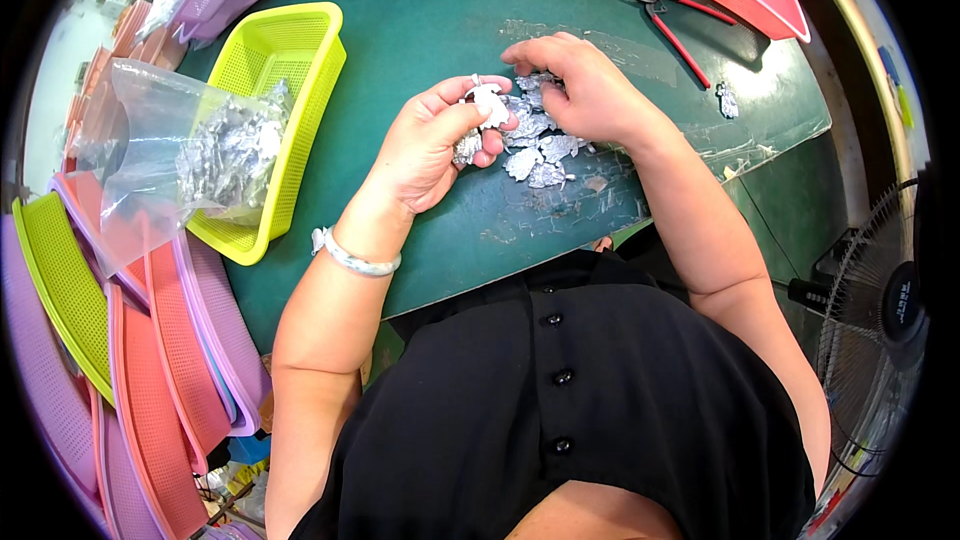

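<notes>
My left hand [432, 145] is closed around small silvery metal castings [487, 105], with one pinched at the thumb and more showing between the lower fingers. A loose pile of similar metal castings [530, 127] lies on the green table just right of that hand. Over the pile's far right side, my right hand [585, 85] has its fingers bent and its thumb apart from them. Pieces of the pile show beneath it, and its fingertips are partly hidden.
A yellow-green basket [325, 70] at the left holds a clear plastic bag [150, 130] of castings. Red-handled pliers [680, 50] and a single casting [727, 100] lie to the right. A pink tray [770, 0] stands far right. Stacked baskets [150, 410] and a fan [880, 300] flank me.
</notes>
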Demonstrator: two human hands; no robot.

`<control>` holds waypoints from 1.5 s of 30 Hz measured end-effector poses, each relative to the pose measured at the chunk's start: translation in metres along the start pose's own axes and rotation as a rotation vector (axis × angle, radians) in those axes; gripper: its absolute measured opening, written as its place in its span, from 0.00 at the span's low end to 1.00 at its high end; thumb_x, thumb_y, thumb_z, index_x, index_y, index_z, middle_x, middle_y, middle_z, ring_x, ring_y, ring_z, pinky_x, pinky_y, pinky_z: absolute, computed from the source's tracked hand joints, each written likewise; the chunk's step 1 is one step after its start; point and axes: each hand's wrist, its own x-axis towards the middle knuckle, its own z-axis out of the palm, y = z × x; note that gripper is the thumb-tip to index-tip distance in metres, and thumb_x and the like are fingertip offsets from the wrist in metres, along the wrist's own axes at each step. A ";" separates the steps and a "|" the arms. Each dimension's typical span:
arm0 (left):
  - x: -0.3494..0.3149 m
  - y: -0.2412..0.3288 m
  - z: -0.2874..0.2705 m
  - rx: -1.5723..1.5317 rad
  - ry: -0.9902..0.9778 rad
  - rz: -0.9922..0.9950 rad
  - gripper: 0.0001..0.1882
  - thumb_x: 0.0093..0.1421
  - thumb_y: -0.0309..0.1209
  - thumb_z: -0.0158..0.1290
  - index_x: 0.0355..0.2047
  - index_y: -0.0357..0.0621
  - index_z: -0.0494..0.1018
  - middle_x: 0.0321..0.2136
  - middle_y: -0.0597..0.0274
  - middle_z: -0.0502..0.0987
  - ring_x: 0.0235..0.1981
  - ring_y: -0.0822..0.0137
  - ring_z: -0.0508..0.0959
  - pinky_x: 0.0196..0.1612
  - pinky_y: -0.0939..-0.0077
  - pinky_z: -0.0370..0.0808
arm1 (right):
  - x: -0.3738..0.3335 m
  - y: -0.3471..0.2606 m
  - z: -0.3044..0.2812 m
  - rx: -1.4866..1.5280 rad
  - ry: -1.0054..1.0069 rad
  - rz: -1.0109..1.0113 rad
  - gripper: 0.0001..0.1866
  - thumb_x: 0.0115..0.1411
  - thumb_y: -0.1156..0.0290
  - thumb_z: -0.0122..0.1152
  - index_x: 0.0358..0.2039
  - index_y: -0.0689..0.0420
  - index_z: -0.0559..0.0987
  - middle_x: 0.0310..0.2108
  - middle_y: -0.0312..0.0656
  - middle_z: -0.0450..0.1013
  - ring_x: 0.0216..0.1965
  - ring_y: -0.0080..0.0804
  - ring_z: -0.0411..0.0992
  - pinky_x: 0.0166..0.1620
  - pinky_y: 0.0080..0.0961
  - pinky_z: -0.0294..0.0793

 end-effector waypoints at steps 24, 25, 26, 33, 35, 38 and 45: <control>-0.001 0.002 -0.003 -0.052 -0.005 -0.144 0.09 0.59 0.30 0.46 0.35 0.36 0.69 0.23 0.60 0.72 0.22 0.70 0.72 0.20 0.82 0.67 | 0.002 -0.017 -0.003 0.576 0.096 -0.150 0.18 0.51 0.85 0.51 0.44 0.57 0.73 0.31 0.38 0.75 0.37 0.26 0.73 0.43 0.21 0.70; -0.001 0.001 -0.003 -0.071 0.001 -0.134 0.09 0.59 0.31 0.46 0.34 0.36 0.69 0.22 0.61 0.72 0.21 0.70 0.72 0.20 0.82 0.67 | 0.002 -0.017 -0.003 0.594 0.071 -0.152 0.18 0.51 0.85 0.51 0.44 0.58 0.73 0.32 0.38 0.75 0.38 0.25 0.72 0.43 0.21 0.70; -0.001 -0.001 -0.005 -0.089 0.006 -0.124 0.09 0.59 0.31 0.47 0.34 0.37 0.70 0.22 0.61 0.71 0.21 0.71 0.72 0.20 0.82 0.67 | 0.001 -0.016 -0.002 0.660 0.067 -0.111 0.19 0.51 0.85 0.50 0.45 0.58 0.72 0.33 0.38 0.75 0.38 0.25 0.72 0.44 0.21 0.69; -0.002 0.000 0.001 -0.132 0.126 -0.082 0.04 0.56 0.26 0.50 0.32 0.39 0.69 0.22 0.62 0.72 0.20 0.72 0.72 0.19 0.85 0.67 | 0.002 -0.015 0.000 0.863 0.100 0.040 0.21 0.53 0.85 0.49 0.49 0.62 0.67 0.40 0.43 0.72 0.42 0.26 0.70 0.47 0.22 0.68; -0.001 0.000 0.002 -0.124 0.143 -0.083 0.04 0.55 0.25 0.50 0.31 0.39 0.68 0.22 0.60 0.73 0.20 0.72 0.72 0.19 0.85 0.67 | 0.003 -0.012 -0.001 0.861 0.080 0.104 0.21 0.54 0.85 0.48 0.50 0.63 0.66 0.40 0.44 0.71 0.43 0.26 0.70 0.47 0.22 0.69; -0.001 -0.001 0.003 -0.108 0.146 -0.084 0.04 0.55 0.25 0.50 0.31 0.39 0.68 0.23 0.59 0.74 0.20 0.72 0.73 0.19 0.84 0.68 | 0.004 -0.011 -0.002 0.894 0.066 0.157 0.20 0.55 0.84 0.48 0.50 0.63 0.66 0.39 0.43 0.72 0.40 0.24 0.70 0.44 0.21 0.70; -0.001 -0.005 0.003 -0.072 0.119 -0.110 0.05 0.55 0.25 0.50 0.32 0.39 0.68 0.23 0.57 0.74 0.20 0.71 0.74 0.19 0.84 0.69 | 0.004 -0.011 -0.005 0.989 0.062 0.169 0.19 0.54 0.82 0.51 0.48 0.63 0.68 0.36 0.42 0.73 0.35 0.20 0.70 0.38 0.17 0.70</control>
